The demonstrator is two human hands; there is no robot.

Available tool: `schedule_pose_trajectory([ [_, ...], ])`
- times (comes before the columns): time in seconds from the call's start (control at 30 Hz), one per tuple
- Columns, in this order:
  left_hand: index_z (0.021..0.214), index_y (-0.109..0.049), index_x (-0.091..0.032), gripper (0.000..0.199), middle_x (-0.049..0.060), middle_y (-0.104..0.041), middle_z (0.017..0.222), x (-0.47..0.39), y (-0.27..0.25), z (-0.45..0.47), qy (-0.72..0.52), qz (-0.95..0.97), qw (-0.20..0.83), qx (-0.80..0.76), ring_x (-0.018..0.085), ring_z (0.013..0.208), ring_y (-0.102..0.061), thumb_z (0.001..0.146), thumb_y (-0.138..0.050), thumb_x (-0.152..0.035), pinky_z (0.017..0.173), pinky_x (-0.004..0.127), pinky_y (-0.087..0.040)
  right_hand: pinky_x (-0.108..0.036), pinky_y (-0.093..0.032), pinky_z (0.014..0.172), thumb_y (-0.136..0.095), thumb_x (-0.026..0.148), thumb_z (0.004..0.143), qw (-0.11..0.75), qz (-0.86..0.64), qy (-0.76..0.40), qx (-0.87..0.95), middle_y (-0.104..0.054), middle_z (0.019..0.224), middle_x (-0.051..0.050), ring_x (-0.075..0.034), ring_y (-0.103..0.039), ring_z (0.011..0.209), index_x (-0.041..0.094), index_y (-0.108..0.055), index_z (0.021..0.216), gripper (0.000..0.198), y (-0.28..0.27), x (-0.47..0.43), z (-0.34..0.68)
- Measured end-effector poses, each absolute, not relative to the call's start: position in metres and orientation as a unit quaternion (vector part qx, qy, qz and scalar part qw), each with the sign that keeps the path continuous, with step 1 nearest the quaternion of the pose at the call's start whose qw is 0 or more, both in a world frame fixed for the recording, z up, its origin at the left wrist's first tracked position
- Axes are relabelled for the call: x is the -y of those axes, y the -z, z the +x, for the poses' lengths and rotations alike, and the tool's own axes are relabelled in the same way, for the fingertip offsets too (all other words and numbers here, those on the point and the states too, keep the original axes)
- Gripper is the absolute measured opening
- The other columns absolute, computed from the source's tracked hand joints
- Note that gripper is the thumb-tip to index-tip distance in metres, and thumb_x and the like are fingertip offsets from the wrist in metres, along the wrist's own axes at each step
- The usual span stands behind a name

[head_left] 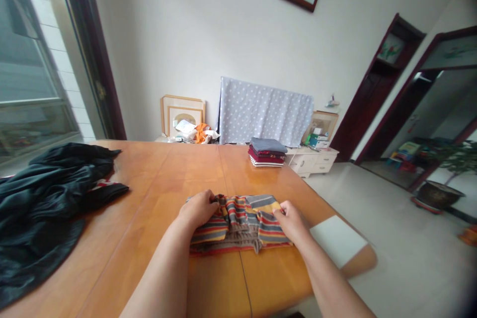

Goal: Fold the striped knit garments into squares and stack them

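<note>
A striped garment (238,223) in red, grey and yellow lies partly folded on the wooden table in front of me. It has a gathered brownish waistband with a drawstring knot along its near side, so it looks like a pair of shorts. My left hand (201,208) grips the fabric at its left, fingers curled over the cloth. At the right end, my right hand (288,218) pinches the edge of the striped cloth between thumb and fingers. The fingertips of both hands are partly hidden by fabric.
A stack of folded clothes (267,152) stands at the table's far right. Dark clothing (44,198) is heaped on the left. A pale rectangular sheet (338,241) lies at the right edge of the wooden table (175,169). A dotted cloth (264,112) hangs behind.
</note>
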State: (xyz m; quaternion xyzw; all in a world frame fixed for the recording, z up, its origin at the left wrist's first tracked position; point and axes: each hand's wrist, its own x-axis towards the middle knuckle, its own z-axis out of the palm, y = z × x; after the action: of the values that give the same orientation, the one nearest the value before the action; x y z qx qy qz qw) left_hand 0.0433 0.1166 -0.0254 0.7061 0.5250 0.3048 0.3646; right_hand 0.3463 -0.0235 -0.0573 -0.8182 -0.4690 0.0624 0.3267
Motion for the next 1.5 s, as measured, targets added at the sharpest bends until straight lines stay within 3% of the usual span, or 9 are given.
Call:
schedule_pose_trajectory([
  [0.13, 0.062, -0.066, -0.026, 0.015, 0.004, -0.066, 0.063, -0.118, 0.023, 0.045, -0.34, 0.676, 0.386, -0.527, 0.024, 0.069, -0.059, 0.058, -0.079, -0.033, 0.07, 0.031, -0.038, -0.028, -0.043, 0.073, -0.059, 0.042, 0.082, 0.359, -0.803, -0.004, 0.477, -0.07, 0.097, -0.005, -0.02, -0.063, 0.086, 0.022, -0.064, 0.097, 0.025, 0.046, 0.024, 0.341],
  [0.27, 0.061, -0.065, -0.025, 0.014, 0.003, -0.064, 0.06, -0.117, 0.019, 0.045, -0.337, 0.705, 0.342, -0.521, 0.022, 0.061, -0.054, 0.065, -0.074, -0.036, 0.066, 0.03, -0.035, -0.027, -0.041, 0.068, -0.054, 0.045, 0.088, 0.368, -0.773, -0.024, 0.516, -0.069, 0.085, -0.002, -0.018, -0.062, 0.077, 0.024, -0.064, 0.085, 0.023, 0.027, 0.022, 0.32],
  [0.5, 0.053, -0.061, -0.025, 0.022, 0.002, -0.061, 0.054, -0.106, 0.014, 0.048, -0.308, 0.716, 0.34, -0.526, 0.022, 0.059, -0.056, 0.062, -0.077, -0.037, 0.068, 0.032, -0.038, -0.031, -0.036, 0.064, -0.058, 0.072, 0.08, 0.235, -0.79, -0.058, 0.564, -0.071, 0.091, -0.008, -0.025, -0.064, 0.084, 0.023, -0.063, 0.086, 0.049, 0.015, 0.017, 0.274],
  [0.67, 0.051, -0.059, -0.026, 0.039, 0.004, -0.06, 0.053, -0.095, 0.008, 0.054, -0.252, 0.743, 0.314, -0.535, 0.027, 0.061, -0.06, 0.057, -0.082, -0.057, 0.071, 0.035, -0.039, -0.031, -0.036, 0.068, -0.066, 0.053, 0.078, 0.17, -0.811, -0.052, 0.558, -0.072, 0.101, -0.009, -0.025, -0.065, 0.09, 0.024, -0.062, 0.094, 0.034, 0.021, 0.015, 0.271],
  [0.9, 0.057, -0.058, -0.026, 0.052, 0.007, -0.065, 0.063, -0.082, 0.001, 0.062, -0.219, 0.757, 0.289, -0.544, 0.033, 0.073, -0.064, 0.041, -0.085, -0.068, 0.076, 0.039, -0.039, -0.03, -0.035, 0.066, -0.067, 0.048, 0.076, 0.161, -0.804, -0.045, 0.571, -0.072, 0.095, -0.008, -0.024, -0.064, 0.086, 0.023, -0.063, 0.092, 0.03, 0.028, 0.012, 0.279],
  [1.03, 0.058, -0.058, -0.026, 0.056, 0.007, -0.067, 0.067, -0.08, 0.003, 0.064, -0.23, 0.751, 0.289, -0.548, 0.034, 0.076, -0.065, 0.035, -0.087, -0.068, 0.077, 0.039, -0.04, -0.027, -0.035, 0.061, -0.063, 0.032, 0.074, 0.268, -0.792, -0.109, 0.538, -0.069, 0.076, -0.002, -0.019, -0.062, 0.074, 0.023, -0.063, 0.077, 0.01, 0.039, 0.009, 0.29],
  [1.27, 0.067, -0.062, -0.026, 0.058, 0.012, -0.07, 0.073, -0.077, -0.001, 0.066, -0.202, 0.759, 0.267, -0.559, 0.037, 0.078, -0.067, 0.05, -0.074, -0.08, 0.075, 0.041, -0.042, -0.024, -0.043, 0.053, -0.071, 0.037, 0.072, 0.596, -0.575, -0.459, 0.321, -0.062, 0.062, 0.003, -0.012, -0.056, 0.053, 0.02, -0.059, 0.082, 0.023, 0.035, 0.022, 0.325],
  [1.4, 0.083, -0.063, -0.026, 0.059, 0.012, -0.073, 0.095, -0.077, -0.002, 0.065, -0.099, 0.807, 0.209, -0.544, 0.035, 0.087, -0.068, 0.06, -0.065, -0.081, 0.074, 0.039, -0.044, -0.022, -0.049, 0.057, -0.08, 0.028, 0.066, 0.68, -0.487, -0.485, 0.258, -0.066, 0.067, 0.001, -0.012, -0.061, 0.059, 0.02, -0.058, 0.076, 0.024, 0.034, 0.028, 0.343],
  [1.5, 0.095, -0.063, -0.026, 0.048, 0.011, -0.072, 0.108, -0.079, 0.001, 0.063, -0.053, 0.832, 0.168, -0.525, 0.033, 0.092, -0.067, 0.066, -0.067, -0.065, 0.072, 0.036, -0.045, -0.025, -0.054, 0.061, -0.08, 0.025, 0.067, 0.708, -0.459, -0.491, 0.218, -0.069, 0.068, 0.001, -0.014, -0.065, 0.062, 0.02, -0.059, 0.073, 0.022, 0.038, 0.028, 0.351],
])
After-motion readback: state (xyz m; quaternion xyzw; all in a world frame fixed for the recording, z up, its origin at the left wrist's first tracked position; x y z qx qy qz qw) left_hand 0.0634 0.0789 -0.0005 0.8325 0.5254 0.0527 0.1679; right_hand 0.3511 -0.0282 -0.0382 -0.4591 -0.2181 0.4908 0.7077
